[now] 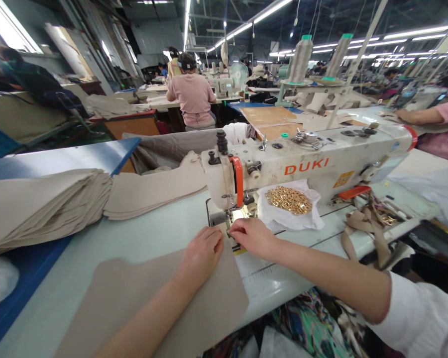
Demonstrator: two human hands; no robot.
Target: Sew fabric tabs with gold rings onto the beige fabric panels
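Observation:
A large beige fabric panel lies flat on the pale table, its upper edge reaching the foot of the DUKI sewing machine. My left hand rests on this panel with its fingers curled together at the edge, just left of the needle. Right beside the lit needle area, my right hand is closed in a pinch. What sits between its fingertips is too small to make out. Behind that hand, a heap of gold metal rings lies on a white cloth against the machine.
Stacked beige panels lie at the left, with more pieces behind. Beige straps hang at the table's right. Thread cones stand behind the machine. One person sits ahead; another person's arm shows at right.

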